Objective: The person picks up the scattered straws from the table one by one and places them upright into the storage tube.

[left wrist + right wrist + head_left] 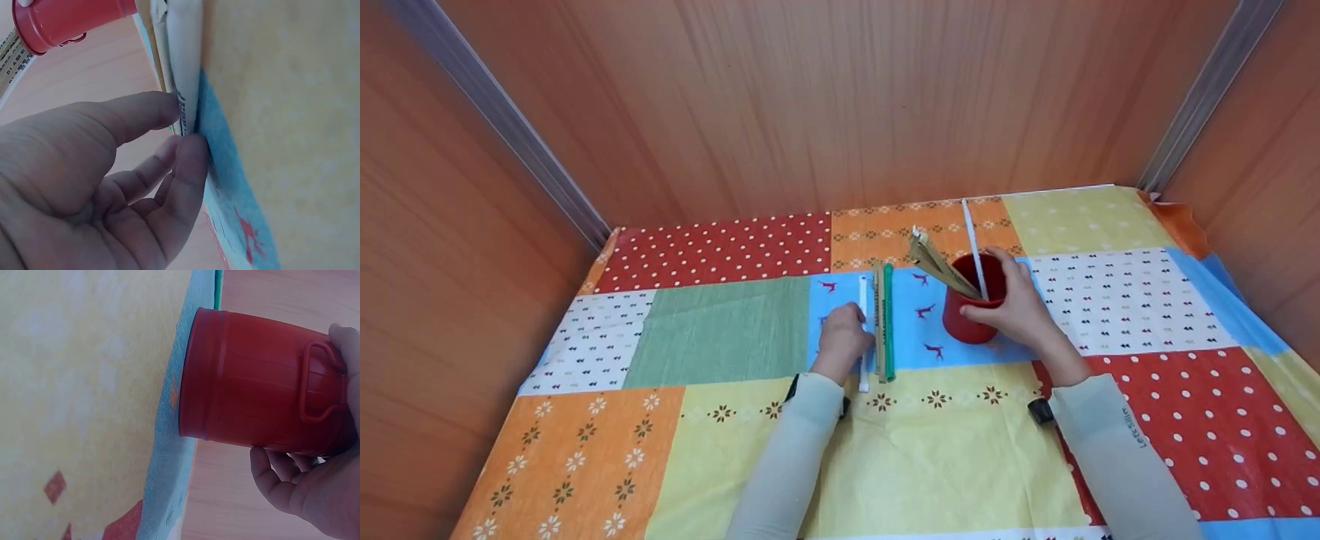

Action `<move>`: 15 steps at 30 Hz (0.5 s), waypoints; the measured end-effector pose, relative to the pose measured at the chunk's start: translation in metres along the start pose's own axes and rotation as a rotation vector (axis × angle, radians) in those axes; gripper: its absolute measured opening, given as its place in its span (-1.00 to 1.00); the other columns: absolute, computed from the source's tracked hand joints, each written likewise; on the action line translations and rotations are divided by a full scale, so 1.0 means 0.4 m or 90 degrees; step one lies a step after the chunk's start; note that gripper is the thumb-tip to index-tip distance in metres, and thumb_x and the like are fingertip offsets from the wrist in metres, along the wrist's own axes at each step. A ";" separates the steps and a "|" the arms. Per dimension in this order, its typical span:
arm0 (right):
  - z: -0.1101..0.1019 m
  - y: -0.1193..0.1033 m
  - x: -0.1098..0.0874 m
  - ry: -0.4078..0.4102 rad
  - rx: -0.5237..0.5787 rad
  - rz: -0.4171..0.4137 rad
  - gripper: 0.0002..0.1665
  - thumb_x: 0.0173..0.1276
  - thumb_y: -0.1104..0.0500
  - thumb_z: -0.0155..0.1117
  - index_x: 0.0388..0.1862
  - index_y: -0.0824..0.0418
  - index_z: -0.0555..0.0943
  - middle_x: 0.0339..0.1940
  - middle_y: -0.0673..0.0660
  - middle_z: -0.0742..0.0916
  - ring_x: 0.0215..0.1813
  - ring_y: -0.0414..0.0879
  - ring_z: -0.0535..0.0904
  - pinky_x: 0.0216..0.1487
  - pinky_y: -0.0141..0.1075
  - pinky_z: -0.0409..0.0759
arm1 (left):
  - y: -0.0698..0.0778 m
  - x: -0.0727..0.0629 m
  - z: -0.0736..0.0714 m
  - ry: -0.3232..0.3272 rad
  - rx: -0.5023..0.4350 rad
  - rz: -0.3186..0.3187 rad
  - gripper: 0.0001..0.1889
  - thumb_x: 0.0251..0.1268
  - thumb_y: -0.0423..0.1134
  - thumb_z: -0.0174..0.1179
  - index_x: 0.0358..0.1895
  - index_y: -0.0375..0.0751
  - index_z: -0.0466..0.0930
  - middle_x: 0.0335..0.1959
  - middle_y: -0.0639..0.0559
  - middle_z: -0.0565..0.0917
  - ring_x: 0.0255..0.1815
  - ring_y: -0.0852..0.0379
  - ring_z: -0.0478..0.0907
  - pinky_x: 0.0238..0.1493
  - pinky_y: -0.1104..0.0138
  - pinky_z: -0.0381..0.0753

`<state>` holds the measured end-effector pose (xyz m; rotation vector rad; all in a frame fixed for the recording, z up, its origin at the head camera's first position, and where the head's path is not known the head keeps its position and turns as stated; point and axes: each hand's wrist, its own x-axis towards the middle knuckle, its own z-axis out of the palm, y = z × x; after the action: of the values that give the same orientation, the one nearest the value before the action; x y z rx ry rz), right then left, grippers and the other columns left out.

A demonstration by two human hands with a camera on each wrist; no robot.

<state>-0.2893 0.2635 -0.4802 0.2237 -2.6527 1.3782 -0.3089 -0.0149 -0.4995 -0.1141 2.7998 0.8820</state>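
Note:
My left hand (844,341) pinches a slim white paper-wrapped stick (863,375) between thumb and fingertips. In the left wrist view, the white stick (184,50) shows dark printing by the thumb. Just right of it, a brown wrapped stick (880,322) and a green one (889,322) lie side by side on the cloth. My right hand (1020,311) grips the red metal pail (960,322) near its rim, thumb in front and fingers round the far side. Several brown wrapped sticks (937,266) and a white one (972,240) lean out of the upright pail.
A patchwork-patterned cloth (720,330) covers the table. Wood-grain panels rise behind it (840,105) and at both sides, joined by metal corner strips (510,127). The pail has a small wire handle (306,382) on its side.

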 end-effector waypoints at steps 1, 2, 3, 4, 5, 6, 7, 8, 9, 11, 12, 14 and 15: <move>0.000 0.000 -0.001 -0.001 0.001 0.001 0.20 -0.02 -0.04 0.57 0.50 -0.07 0.04 0.39 0.19 0.28 0.38 0.10 0.23 0.07 0.11 0.59 | 0.000 0.000 0.001 -0.003 -0.003 -0.009 -0.68 0.17 -0.29 0.32 -0.03 -0.20 0.47 -0.10 -0.12 0.60 -0.12 0.00 0.56 -0.09 0.09 0.65; 0.000 0.000 -0.002 -0.002 0.002 0.002 0.21 -0.03 -0.04 0.58 0.50 -0.07 0.04 0.40 0.19 0.28 0.39 0.09 0.23 0.07 0.11 0.59 | 0.001 -0.001 0.001 -0.006 -0.008 -0.019 -0.65 0.17 -0.29 0.32 0.00 -0.21 0.45 -0.09 -0.13 0.59 -0.11 -0.01 0.56 -0.07 0.08 0.65; 0.000 0.000 -0.002 -0.002 0.002 0.002 0.21 -0.03 -0.04 0.58 0.50 -0.07 0.04 0.40 0.19 0.28 0.39 0.10 0.22 0.07 0.11 0.59 | 0.001 -0.001 0.002 -0.010 -0.009 -0.026 -0.62 0.17 -0.28 0.32 0.02 -0.22 0.43 -0.09 -0.14 0.58 -0.10 -0.02 0.56 -0.05 0.06 0.65; 0.000 -0.001 -0.002 -0.002 0.002 0.002 0.21 -0.03 -0.03 0.58 0.50 -0.07 0.04 0.40 0.19 0.28 0.39 0.10 0.22 0.07 0.11 0.58 | 0.001 -0.001 0.002 -0.013 -0.008 -0.032 -0.60 0.17 -0.28 0.32 0.04 -0.23 0.42 -0.08 -0.15 0.58 -0.09 -0.02 0.55 -0.03 0.06 0.64; -0.001 -0.001 -0.002 -0.002 0.003 0.002 0.21 -0.03 -0.03 0.58 0.50 -0.07 0.04 0.40 0.19 0.28 0.39 0.10 0.22 0.07 0.11 0.58 | 0.001 -0.001 0.002 -0.013 -0.002 -0.034 -0.59 0.18 -0.27 0.32 0.06 -0.25 0.41 -0.08 -0.16 0.58 -0.09 -0.02 0.55 -0.02 0.06 0.64; -0.001 -0.001 -0.001 -0.002 0.003 0.001 0.21 -0.03 -0.03 0.58 0.50 -0.08 0.03 0.40 0.19 0.27 0.39 0.10 0.22 0.07 0.12 0.58 | 0.001 -0.001 0.002 -0.012 0.006 -0.033 -0.58 0.17 -0.27 0.32 0.07 -0.26 0.42 -0.08 -0.16 0.58 -0.10 -0.02 0.55 -0.01 0.07 0.64; -0.001 -0.001 -0.001 -0.003 0.004 0.000 0.21 -0.02 -0.04 0.57 0.50 -0.08 0.03 0.40 0.19 0.27 0.39 0.10 0.22 0.07 0.12 0.58 | 0.002 -0.001 0.002 -0.010 0.014 -0.031 -0.58 0.17 -0.26 0.32 0.06 -0.28 0.42 -0.08 -0.16 0.58 -0.11 -0.01 0.55 -0.02 0.09 0.63; -0.001 -0.001 0.000 -0.003 0.003 0.000 0.21 -0.02 -0.04 0.57 0.50 -0.08 0.03 0.40 0.19 0.27 0.39 0.10 0.22 0.08 0.12 0.58 | 0.002 -0.001 0.002 -0.009 0.018 -0.030 -0.58 0.16 -0.26 0.33 0.05 -0.28 0.43 -0.09 -0.16 0.58 -0.12 -0.01 0.54 -0.02 0.10 0.63; -0.001 -0.001 0.000 -0.003 0.003 0.001 0.21 -0.01 -0.04 0.57 0.50 -0.09 0.03 0.40 0.19 0.27 0.39 0.10 0.22 0.08 0.12 0.58 | 0.002 -0.001 0.002 -0.007 0.025 -0.027 -0.58 0.16 -0.25 0.33 0.05 -0.29 0.44 -0.09 -0.16 0.58 -0.14 0.00 0.54 -0.03 0.11 0.63; -0.001 0.000 0.000 -0.002 0.003 0.003 0.20 -0.01 -0.05 0.56 0.51 -0.09 0.02 0.40 0.19 0.27 0.39 0.10 0.22 0.08 0.11 0.58 | 0.002 -0.002 0.002 -0.003 0.033 -0.025 -0.57 0.14 -0.25 0.34 0.05 -0.30 0.43 -0.10 -0.16 0.58 -0.15 0.00 0.52 -0.02 0.11 0.63; -0.001 0.000 0.000 -0.003 0.003 0.005 0.20 -0.01 -0.05 0.56 0.51 -0.09 0.02 0.40 0.19 0.27 0.39 0.10 0.22 0.08 0.11 0.58 | 0.002 -0.003 0.002 -0.003 0.033 -0.026 -0.56 0.14 -0.25 0.34 0.05 -0.29 0.43 -0.09 -0.16 0.57 -0.14 0.00 0.52 -0.01 0.11 0.62; -0.001 0.001 0.000 -0.002 0.002 0.008 0.21 -0.01 -0.05 0.57 0.51 -0.09 0.02 0.40 0.19 0.27 0.40 0.10 0.22 0.07 0.11 0.58 | 0.003 -0.004 0.004 -0.006 0.028 -0.031 -0.53 0.15 -0.25 0.34 0.09 -0.29 0.40 -0.07 -0.16 0.56 -0.12 -0.02 0.51 0.03 0.09 0.61; 0.000 0.001 0.000 -0.002 0.002 0.008 0.21 -0.01 -0.05 0.57 0.51 -0.09 0.02 0.40 0.19 0.28 0.40 0.10 0.22 0.07 0.11 0.58 | 0.003 -0.004 0.005 -0.006 0.030 -0.031 -0.53 0.16 -0.26 0.32 0.11 -0.29 0.38 -0.05 -0.17 0.55 -0.09 -0.03 0.51 0.06 0.08 0.60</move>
<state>-0.2895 0.2639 -0.4804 0.2091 -2.6595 1.3873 -0.3070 -0.0128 -0.4999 -0.1705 2.7937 0.8034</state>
